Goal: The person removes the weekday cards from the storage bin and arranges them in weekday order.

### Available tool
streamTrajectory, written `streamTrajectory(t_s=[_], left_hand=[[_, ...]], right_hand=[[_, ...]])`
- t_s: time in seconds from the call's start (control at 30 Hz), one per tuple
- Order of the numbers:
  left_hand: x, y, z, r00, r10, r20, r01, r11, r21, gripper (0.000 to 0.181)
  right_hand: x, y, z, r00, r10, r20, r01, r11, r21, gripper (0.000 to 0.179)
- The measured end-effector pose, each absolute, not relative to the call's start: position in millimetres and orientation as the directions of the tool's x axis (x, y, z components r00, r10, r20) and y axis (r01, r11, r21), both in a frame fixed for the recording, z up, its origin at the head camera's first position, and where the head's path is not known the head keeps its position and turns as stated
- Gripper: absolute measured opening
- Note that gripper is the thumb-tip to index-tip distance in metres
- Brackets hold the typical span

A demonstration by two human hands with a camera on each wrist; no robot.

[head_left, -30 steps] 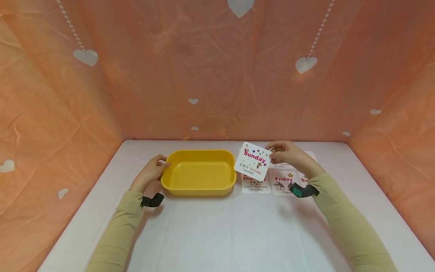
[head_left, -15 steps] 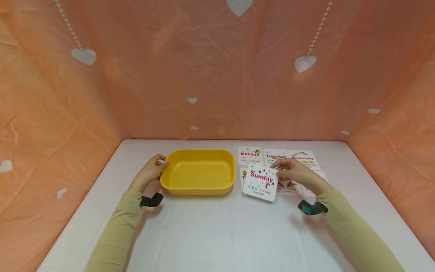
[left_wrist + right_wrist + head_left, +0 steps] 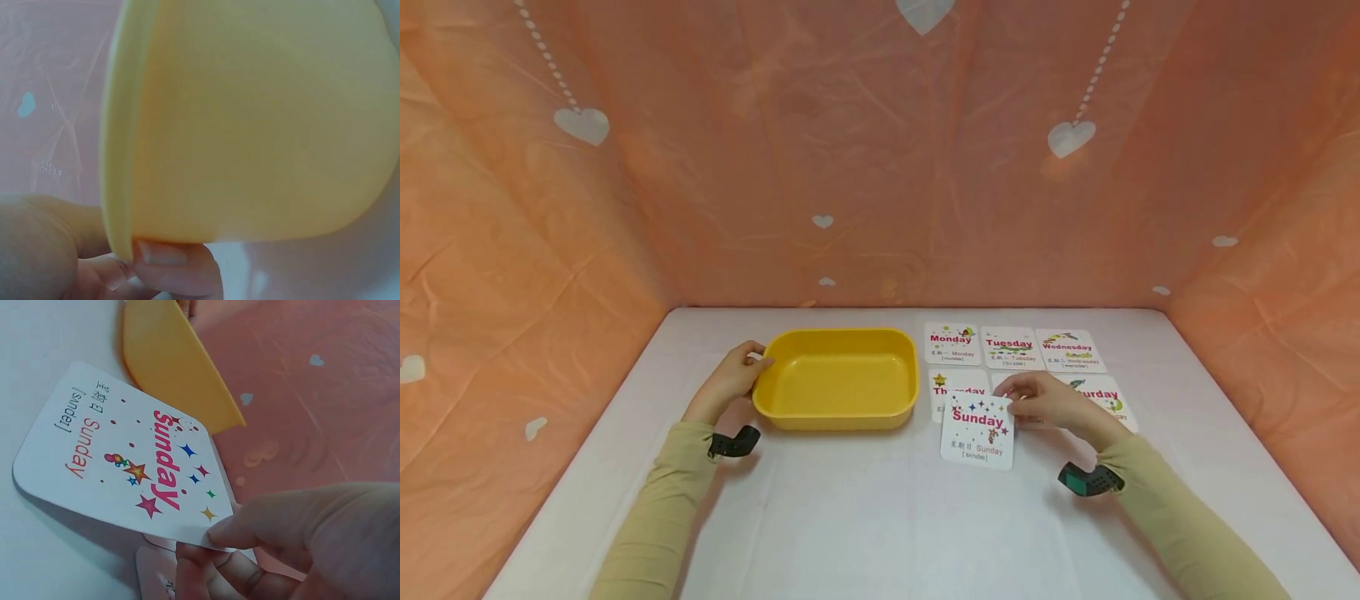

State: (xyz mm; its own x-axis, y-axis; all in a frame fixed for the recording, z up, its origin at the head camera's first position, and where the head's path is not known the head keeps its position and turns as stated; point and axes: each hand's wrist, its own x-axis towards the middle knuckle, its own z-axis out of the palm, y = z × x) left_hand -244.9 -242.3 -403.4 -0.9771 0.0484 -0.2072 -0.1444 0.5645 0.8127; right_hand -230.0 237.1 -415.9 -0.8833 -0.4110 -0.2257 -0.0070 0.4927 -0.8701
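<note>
My right hand (image 3: 1056, 406) pinches a white square flashcard (image 3: 977, 433) reading "Sunday" by its upper right corner. In the right wrist view the card (image 3: 112, 456) is tilted, thumb on its printed face and fingers behind. It covers the lower part of the Thursday card (image 3: 961, 382). The hand hides most of another card behind it. At the left, my left hand (image 3: 732, 379) grips the left end of a yellow plastic basin (image 3: 835, 423) by its rim. The left wrist view has the basin's wall (image 3: 262, 125) close up, with fingertips (image 3: 175, 265) under the rim.
Cards for Monday (image 3: 952, 344), Tuesday (image 3: 1012, 348) and Wednesday (image 3: 1071, 351) lie in a back row right of the basin. The Saturday card (image 3: 1112, 398) is in the front row, partly covered. Orange cloth with hearts (image 3: 880, 167) rises behind the white table (image 3: 850, 517).
My right hand has brought the Sunday card toward me, from over the other cards to the front of their front row, and turned it straighter. The left hand and basin stay put.
</note>
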Motion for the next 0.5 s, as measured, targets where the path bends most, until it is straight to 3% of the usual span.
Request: streamTrajectory(t_s=[0.5], left_hand=[[-245, -243, -403, -0.978, 0.045, -0.205, -0.145, 0.56, 0.816, 0.035]], right_hand=[[-214, 224, -423, -0.897, -0.428, -0.11, -0.197, 0.61, -0.768, 0.029]])
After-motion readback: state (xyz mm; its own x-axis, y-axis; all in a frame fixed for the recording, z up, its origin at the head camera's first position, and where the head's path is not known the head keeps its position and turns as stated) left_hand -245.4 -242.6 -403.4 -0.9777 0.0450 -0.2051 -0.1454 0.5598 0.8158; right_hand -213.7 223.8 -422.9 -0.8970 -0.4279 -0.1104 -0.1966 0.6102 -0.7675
